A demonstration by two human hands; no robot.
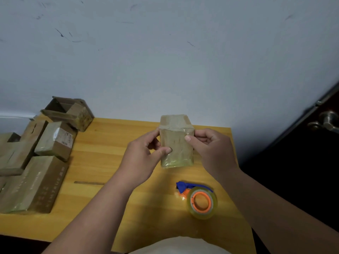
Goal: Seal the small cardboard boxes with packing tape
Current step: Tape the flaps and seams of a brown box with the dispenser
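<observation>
A small cardboard box [177, 143], glossy with clear tape over its near face, is held upright above the yellow wooden table [113, 162]. My left hand [145, 156] grips its left side, thumb pressed on the front face. My right hand [211, 145] grips the right side, thumb on the front near the top edge. A roll of clear packing tape on an orange and blue dispenser [200, 199] lies on the table below the box, near my right forearm.
Several cardboard boxes are piled at the table's left: an open one [69, 112] at the back, a labelled one [56, 140], a long printed one [34, 184]. A white wall stands behind. A dark door with a metal handle [326, 121] is at right.
</observation>
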